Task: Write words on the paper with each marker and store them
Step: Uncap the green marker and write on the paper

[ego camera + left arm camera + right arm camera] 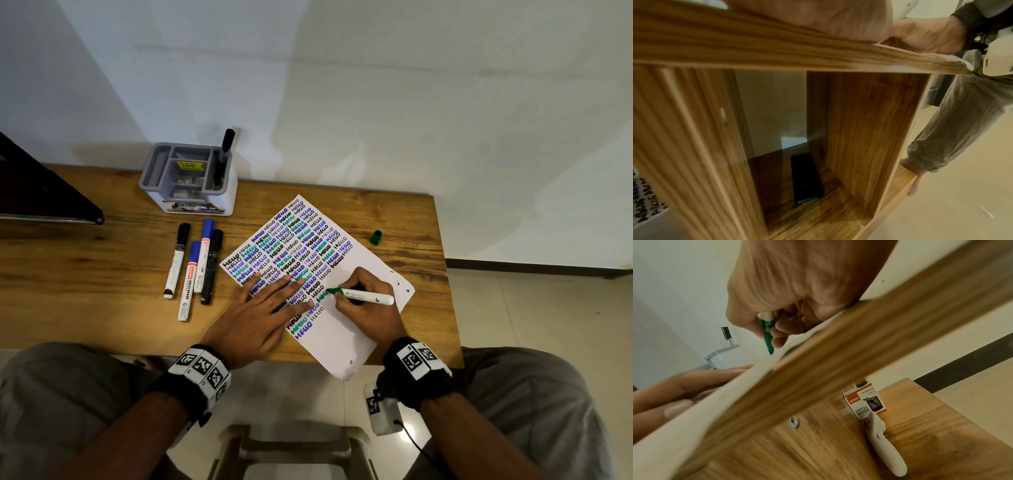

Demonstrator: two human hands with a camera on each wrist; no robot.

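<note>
A white paper [356, 329] lies tilted on the wooden table [85, 267], covered with rows of "HELLO" in black, blue and green. My right hand [363, 301] grips a green marker [366, 296] with its tip on the paper; in the right wrist view the green marker [767, 331] shows between the fingers. My left hand [260, 308] rests flat on the paper's left side, fingers spread. The green cap [376, 237] stands right of the paper. Several capped markers [197, 267] lie left of the paper. A grey organizer [188, 178] holds one black marker [224, 154].
A dark object [41, 192] covers the table's far left. A wall runs behind the table. Under the tabletop, a shelf holds a dark phone [806, 177], a small box [865, 400] and a white controller [885, 446]. A plastic stool [294, 448] stands between my knees.
</note>
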